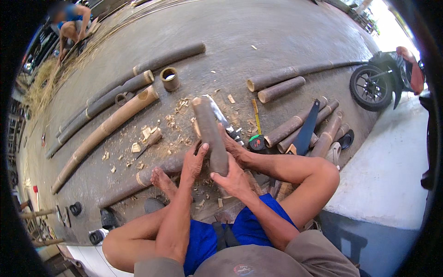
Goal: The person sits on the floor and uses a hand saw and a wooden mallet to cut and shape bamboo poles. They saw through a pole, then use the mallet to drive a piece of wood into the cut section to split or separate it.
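Between my bare feet I hold a short, thick bamboo tube (210, 131), tilted with its far end pointing away from me. My left hand (194, 160) is closed round its left side, thumb along the surface. My right hand (234, 179) grips its near end from the right. Some of the fingers are hidden behind the tube. Under it lies a longer bamboo pole (129, 183). A broad metal blade with a dark handle (236, 136) lies just to the right, partly behind the tube. A smaller wooden-handled blade (150, 142) lies to the left among wood chips.
Long bamboo poles (108, 121) lie at left, near an upright bamboo cup (169, 79). On the right are a green-and-black tape measure (257, 143), a handsaw (308, 128), more bamboo pieces (297, 121) and a motorbike (376, 85). Another person (71, 27) crouches at the far left.
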`<state>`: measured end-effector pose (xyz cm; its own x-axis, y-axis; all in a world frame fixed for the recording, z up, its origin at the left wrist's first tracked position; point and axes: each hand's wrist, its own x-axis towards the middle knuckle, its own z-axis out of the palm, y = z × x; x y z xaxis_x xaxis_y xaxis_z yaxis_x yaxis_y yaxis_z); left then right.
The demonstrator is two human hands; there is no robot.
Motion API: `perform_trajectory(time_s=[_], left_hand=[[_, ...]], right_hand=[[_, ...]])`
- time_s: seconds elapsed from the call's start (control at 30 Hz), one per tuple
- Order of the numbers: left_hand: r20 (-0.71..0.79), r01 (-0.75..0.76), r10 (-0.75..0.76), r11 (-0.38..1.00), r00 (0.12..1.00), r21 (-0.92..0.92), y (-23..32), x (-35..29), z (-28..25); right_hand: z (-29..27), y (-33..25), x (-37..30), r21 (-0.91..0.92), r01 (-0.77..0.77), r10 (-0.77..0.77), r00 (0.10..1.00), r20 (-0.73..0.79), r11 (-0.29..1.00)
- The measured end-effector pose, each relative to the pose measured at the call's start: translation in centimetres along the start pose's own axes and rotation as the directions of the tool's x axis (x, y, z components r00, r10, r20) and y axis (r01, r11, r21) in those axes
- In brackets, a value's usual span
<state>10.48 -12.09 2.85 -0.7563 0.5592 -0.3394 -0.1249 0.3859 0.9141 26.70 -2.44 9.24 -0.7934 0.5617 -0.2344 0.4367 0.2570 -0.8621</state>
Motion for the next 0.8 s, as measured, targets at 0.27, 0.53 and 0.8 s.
perform_trajectory(time_s=[0.27, 0.53, 0.8], left_hand=[[-0.109, 0.114, -0.183, 0.882, 0.977, -0.458, 1.5, -2.3, 0.7], [-0.273, 0.107, -0.096, 0.994, 0.957, 0.025, -0.7, -2.6, 1.4], [-0.246, 0.103, -0.026, 0.947, 0.969, 0.304, -0.5, -3.5, 2.0]], right_hand=[[-5.3, -1.2, -0.2, -0.217, 0.342, -0.325, 0.939, 0.109, 0.915], [-29.3, 0.1, -7.4, -0.128, -0.032, -0.107, 0.379, -0.919, 0.991], [-27.0, 14.4, -6.7, 0.001, -0.377, 0.304, 0.744, -0.595, 0.926]])
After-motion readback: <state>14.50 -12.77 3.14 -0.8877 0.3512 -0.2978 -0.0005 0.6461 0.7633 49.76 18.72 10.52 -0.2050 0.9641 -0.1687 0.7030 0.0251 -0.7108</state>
